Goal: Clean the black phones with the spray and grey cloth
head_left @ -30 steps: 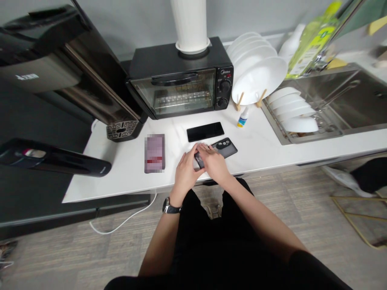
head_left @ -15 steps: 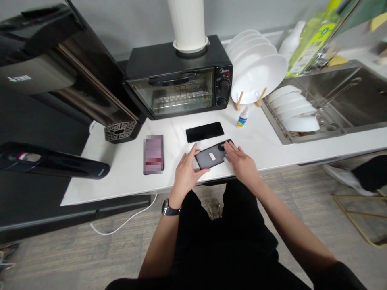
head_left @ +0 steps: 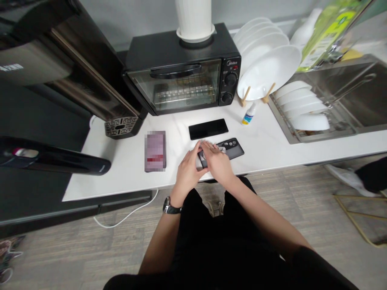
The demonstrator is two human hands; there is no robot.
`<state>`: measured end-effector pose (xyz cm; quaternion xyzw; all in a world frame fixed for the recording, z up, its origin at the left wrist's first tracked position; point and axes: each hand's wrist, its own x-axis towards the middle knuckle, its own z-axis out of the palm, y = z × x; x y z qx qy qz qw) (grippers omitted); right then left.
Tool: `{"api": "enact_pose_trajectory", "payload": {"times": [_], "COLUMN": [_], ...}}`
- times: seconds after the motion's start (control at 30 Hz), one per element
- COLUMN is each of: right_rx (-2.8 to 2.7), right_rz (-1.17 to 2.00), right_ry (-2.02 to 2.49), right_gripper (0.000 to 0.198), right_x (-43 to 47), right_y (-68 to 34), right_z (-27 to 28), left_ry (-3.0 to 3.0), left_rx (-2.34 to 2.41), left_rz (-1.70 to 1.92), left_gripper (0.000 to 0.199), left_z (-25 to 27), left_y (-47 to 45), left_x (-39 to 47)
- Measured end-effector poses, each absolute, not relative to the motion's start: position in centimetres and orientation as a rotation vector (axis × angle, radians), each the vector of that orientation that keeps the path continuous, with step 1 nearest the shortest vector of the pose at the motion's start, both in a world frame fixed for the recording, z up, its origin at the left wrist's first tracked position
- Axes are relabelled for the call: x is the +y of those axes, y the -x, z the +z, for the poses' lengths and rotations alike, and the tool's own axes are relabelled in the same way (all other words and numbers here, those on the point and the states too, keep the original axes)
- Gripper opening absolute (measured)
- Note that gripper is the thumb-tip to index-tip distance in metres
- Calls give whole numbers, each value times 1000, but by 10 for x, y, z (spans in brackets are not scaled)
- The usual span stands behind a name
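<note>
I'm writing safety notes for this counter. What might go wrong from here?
The dark phone or case under the right hand lies near the front edge of the counter; a firm push bodyward might slide it off. The black phone close behind could get knocked. The small bottle nearby might tip if bumped.

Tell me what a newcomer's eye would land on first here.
Probably the two hands, left and right, drawn close together over the left end of a dark phone or phone case near the counter's front edge. Behind them, the black toaster oven with a white pot on top stands out, as do the big white plates standing just right of it.
</note>
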<state>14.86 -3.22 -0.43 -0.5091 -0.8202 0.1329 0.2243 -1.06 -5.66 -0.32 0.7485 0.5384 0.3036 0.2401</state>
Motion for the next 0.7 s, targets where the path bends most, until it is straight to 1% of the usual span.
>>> {"api": "enact_pose_trajectory", "payload": {"times": [0.13, 0.23, 0.33, 0.4, 0.5, 0.57, 0.63, 0.7], "right_rx": [-2359, -2346, -2176, -1986, -1639, -1448, -1308, -1203], "right_rz": [405, 412, 452, 560, 711, 746, 767, 790], "right_ry": [1206, 1200, 1310, 1350, 1339, 1291, 1238, 1212], "right_gripper": [58, 56, 61, 59, 46, 42, 42, 47], "right_x": [-39, -41, -40, -37, -30, -25, -21, -18], "right_y": [-180, -221, -256, -274, -289, -295, -298, -300], "right_z": [-7, -10, -14, -17, -19, -22, -26, -32], "left_ry": [-2073, -2065, -2053, -2060, -2084, -2089, -2082, -2095], "left_rx": [1455, 1470, 1490, 1480, 1437, 1456, 1523, 1554], "left_rz": [820, 816, 800, 799, 829, 888, 986, 1079], "left_gripper": [107, 109, 108, 104, 93, 81, 68, 56], "left_z": [-2, -1, 0, 1, 2, 5, 8, 10], "left_y": [11, 10, 9, 10, 11, 11, 8, 5], "left_x": [-57, -58, -58, -60, -63, -66, -68, -71]}}
